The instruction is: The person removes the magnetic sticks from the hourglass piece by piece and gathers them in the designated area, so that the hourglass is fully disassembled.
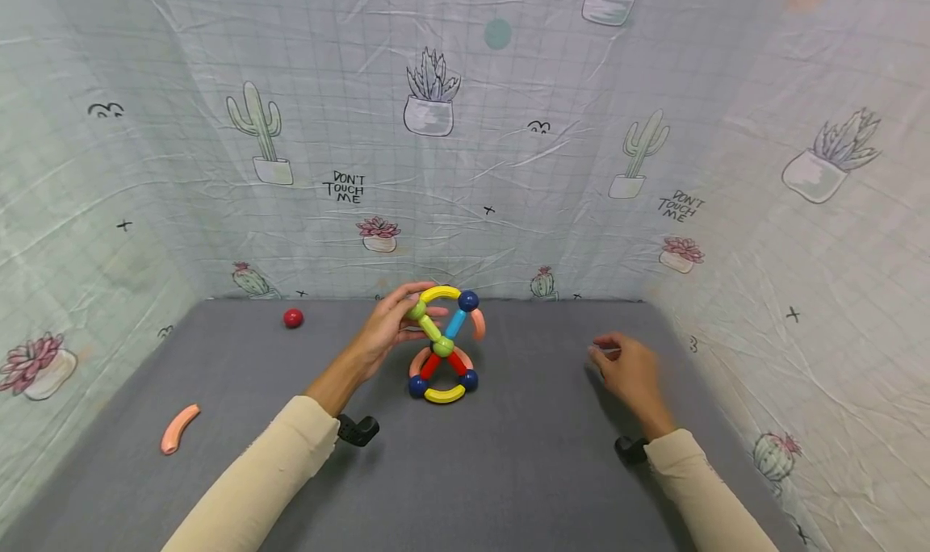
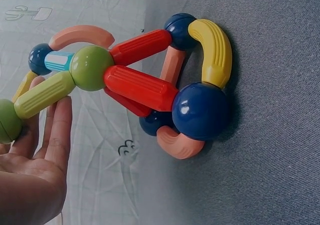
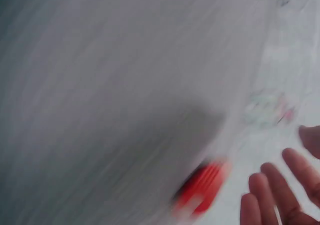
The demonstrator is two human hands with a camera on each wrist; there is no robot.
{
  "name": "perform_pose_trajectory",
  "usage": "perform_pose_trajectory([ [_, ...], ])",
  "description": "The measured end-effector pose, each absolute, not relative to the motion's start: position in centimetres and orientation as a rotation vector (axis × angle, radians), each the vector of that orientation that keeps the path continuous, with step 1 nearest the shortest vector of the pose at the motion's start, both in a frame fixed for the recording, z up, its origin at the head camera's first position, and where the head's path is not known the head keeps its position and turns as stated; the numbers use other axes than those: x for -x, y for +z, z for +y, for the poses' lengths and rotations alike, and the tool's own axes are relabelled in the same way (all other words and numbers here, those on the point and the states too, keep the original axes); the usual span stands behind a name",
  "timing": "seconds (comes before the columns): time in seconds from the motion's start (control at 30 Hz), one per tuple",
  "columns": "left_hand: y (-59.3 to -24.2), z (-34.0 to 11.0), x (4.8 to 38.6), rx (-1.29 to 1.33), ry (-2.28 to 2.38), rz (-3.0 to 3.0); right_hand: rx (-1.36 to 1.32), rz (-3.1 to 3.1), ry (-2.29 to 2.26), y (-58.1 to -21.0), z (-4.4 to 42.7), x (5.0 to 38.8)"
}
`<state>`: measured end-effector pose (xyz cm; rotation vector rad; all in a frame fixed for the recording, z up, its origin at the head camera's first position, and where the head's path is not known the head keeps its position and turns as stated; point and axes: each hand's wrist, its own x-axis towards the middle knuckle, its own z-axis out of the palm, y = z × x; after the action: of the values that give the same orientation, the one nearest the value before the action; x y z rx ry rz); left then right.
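Observation:
A figure-eight structure of magnetic sticks and balls stands upright on the grey table, joined at a middle green ball (image 1: pixel 442 346). My left hand (image 1: pixel 385 330) holds it by the upper-left green ball (image 1: pixel 417 310), fingers reaching behind. Below the middle, red rods (image 2: pixel 140 87) spread to navy balls (image 2: pixel 200 111) linked by yellow and pink curved pieces. Above it are a blue rod (image 1: pixel 456 324), a navy ball and a yellow arc (image 1: pixel 441 292); a pink curved piece (image 1: pixel 478 324) hangs there. My right hand (image 1: pixel 632 374) hovers over the table's right side, fingers loosely bent, holding nothing.
A red ball (image 1: pixel 293 318) lies at the table's back left, and a loose pink curved piece (image 1: pixel 179 428) nearer the front left. The right wrist view is blurred; a red piece (image 3: pixel 202 190) shows near the fingers. A cactus-print cloth (image 1: pixel 472 173) surrounds the table.

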<state>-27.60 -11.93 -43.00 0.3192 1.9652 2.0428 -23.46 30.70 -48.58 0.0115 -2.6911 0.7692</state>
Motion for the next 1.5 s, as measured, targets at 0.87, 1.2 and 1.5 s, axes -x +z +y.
perform_pose_trajectory([
  [0.87,-43.2,-11.6,27.4,-0.244,2.031,2.012,-0.505,-2.570,2.470,-42.5,13.4,31.3],
  [1.2,-42.8,-11.5,27.3,-0.246,2.045,2.053,-0.516,-2.525,2.665,-41.4,12.7,31.8],
  [1.5,-42.8,-11.1,26.5,-0.284,2.022,2.435,-0.543,-2.493,2.715,-41.3,12.7,31.7],
])
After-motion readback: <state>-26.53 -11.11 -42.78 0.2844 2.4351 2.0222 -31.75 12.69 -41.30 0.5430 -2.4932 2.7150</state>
